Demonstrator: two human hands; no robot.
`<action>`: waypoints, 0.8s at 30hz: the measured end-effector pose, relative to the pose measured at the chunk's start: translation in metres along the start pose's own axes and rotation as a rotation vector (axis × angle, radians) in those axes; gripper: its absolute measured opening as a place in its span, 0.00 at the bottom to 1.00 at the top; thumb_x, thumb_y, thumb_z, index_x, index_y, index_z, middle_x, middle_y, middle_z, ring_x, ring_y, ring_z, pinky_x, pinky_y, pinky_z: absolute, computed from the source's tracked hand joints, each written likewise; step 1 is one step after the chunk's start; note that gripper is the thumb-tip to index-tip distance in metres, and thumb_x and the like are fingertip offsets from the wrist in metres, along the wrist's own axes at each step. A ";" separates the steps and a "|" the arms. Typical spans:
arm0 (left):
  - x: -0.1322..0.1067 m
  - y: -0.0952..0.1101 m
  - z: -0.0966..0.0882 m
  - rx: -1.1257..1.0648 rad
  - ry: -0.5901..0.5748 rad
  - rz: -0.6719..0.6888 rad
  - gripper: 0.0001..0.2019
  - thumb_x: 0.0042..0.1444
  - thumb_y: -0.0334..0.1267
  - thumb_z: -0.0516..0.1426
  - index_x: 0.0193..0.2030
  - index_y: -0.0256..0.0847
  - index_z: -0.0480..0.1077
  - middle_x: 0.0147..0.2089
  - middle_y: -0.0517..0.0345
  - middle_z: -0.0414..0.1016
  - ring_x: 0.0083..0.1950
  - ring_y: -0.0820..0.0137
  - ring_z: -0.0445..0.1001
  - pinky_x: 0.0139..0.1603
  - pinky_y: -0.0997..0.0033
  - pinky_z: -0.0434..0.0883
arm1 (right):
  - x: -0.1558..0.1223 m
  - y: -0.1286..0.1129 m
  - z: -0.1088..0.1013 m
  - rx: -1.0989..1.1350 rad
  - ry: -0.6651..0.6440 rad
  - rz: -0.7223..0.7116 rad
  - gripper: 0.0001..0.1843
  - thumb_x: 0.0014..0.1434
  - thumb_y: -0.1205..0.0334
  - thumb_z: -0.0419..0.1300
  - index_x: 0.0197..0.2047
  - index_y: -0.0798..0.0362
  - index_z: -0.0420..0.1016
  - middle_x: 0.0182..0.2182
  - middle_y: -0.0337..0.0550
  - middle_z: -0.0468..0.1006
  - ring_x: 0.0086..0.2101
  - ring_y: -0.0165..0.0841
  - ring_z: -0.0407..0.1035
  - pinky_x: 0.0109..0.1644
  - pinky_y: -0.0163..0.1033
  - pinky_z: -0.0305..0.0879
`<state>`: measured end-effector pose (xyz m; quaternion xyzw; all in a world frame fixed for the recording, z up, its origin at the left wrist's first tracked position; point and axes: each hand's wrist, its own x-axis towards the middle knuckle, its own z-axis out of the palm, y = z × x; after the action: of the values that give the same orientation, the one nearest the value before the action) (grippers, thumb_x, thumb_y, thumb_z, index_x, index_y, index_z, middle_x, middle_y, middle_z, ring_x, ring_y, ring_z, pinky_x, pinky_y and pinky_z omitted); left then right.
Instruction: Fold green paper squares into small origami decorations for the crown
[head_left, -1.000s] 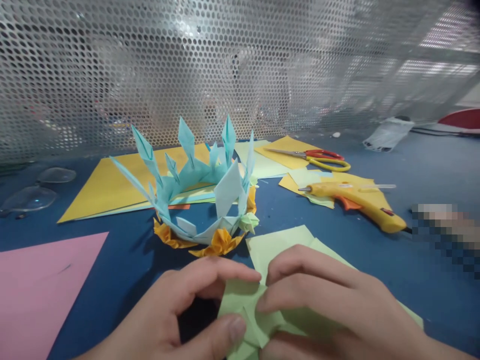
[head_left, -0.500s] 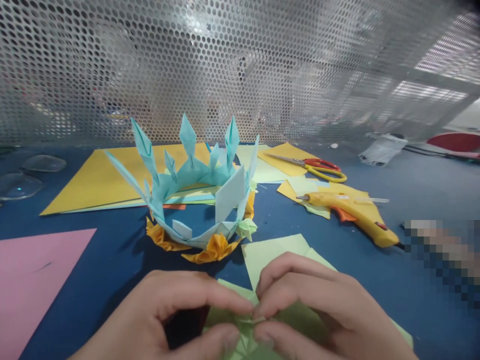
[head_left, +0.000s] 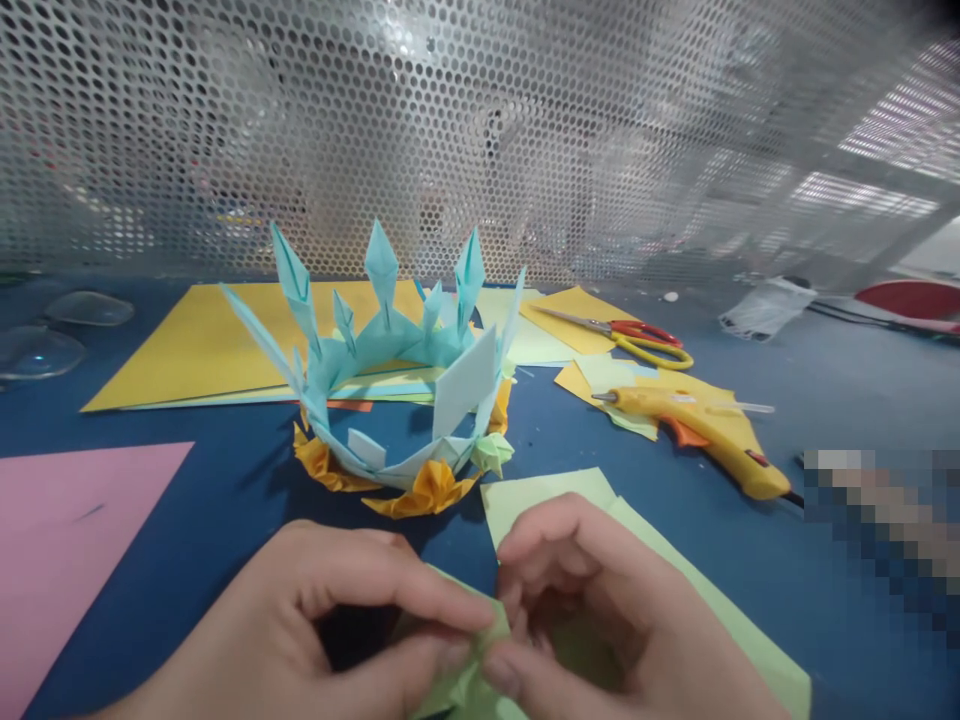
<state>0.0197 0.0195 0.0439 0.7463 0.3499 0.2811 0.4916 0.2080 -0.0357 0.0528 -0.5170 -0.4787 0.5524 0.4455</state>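
Observation:
A partly folded light green paper (head_left: 469, 690) is at the bottom centre, between my hands. My left hand (head_left: 330, 620) pinches it with the index finger on top and the thumb below. From the other side, my right hand (head_left: 600, 610) has its thumb against the folds and its fingers curled. The hands cover much of the paper. Just beyond stands a light blue folded-paper crown (head_left: 390, 465) with tall pointed spikes. Orange paper flowers (head_left: 433, 490) and a pale green paper piece (head_left: 493, 454) are attached round its outside.
Light green sheets (head_left: 750, 640) lie under and beside my right hand. A yellow glue gun (head_left: 697, 420) and scissors (head_left: 637, 338) are at right. Pink paper (head_left: 75, 540) lies left, yellow sheets (head_left: 172, 340) behind the crown. A perforated metal panel (head_left: 450, 130) closes off the back.
My right hand's fingers have lifted and curled a little away from the paper, its thumb still at the folds. My left hand keeps its pinch. The view has shifted slightly.

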 end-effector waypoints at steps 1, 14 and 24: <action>0.000 -0.001 0.000 -0.008 0.008 0.013 0.16 0.49 0.28 0.62 0.36 0.58 0.81 0.26 0.71 0.82 0.26 0.77 0.78 0.29 0.87 0.72 | 0.000 0.000 0.001 0.003 0.001 0.010 0.15 0.48 0.73 0.65 0.38 0.47 0.71 0.26 0.31 0.74 0.27 0.25 0.69 0.31 0.28 0.65; 0.002 0.006 -0.002 -0.050 -0.037 -0.106 0.10 0.49 0.30 0.63 0.32 0.53 0.83 0.27 0.69 0.83 0.28 0.77 0.79 0.29 0.88 0.72 | 0.001 0.002 -0.004 -0.043 -0.020 -0.054 0.16 0.51 0.73 0.64 0.40 0.42 0.74 0.26 0.31 0.74 0.28 0.26 0.72 0.33 0.27 0.69; 0.001 0.011 0.000 -0.087 0.006 -0.172 0.14 0.47 0.28 0.62 0.30 0.56 0.83 0.26 0.71 0.84 0.27 0.75 0.81 0.27 0.90 0.73 | 0.000 0.002 -0.004 -0.149 -0.042 -0.115 0.14 0.52 0.74 0.62 0.37 0.44 0.74 0.26 0.30 0.74 0.27 0.25 0.71 0.32 0.26 0.68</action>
<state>0.0228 0.0169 0.0541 0.6906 0.4016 0.2551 0.5447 0.2117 -0.0352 0.0510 -0.5090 -0.5565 0.4993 0.4266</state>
